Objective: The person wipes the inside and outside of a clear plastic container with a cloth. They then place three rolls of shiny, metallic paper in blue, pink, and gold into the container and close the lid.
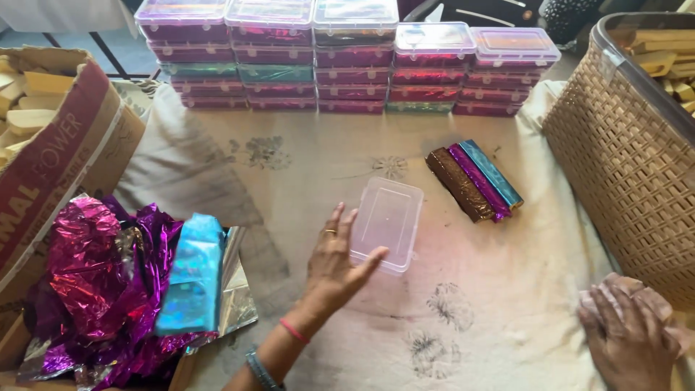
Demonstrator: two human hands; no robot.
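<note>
My left hand (334,262), fingers spread, touches the clear plastic box (387,224) mid-cloth, gripping nothing. My right hand (628,334) lies flat on the cloth (499,289), empty. Three foil-wrapped bars (474,180), brown, purple, blue, lie beyond; filled boxes (347,61) stacked behind; wicker basket (630,152) right; crinkled foil sheets (116,282) left.

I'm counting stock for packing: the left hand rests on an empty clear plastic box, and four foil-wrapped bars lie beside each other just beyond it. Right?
Not quite. The head view shows three foil-wrapped bars, not four: brown, purple and blue, side by side. The rest holds: the left hand touches the empty clear plastic box.
</note>
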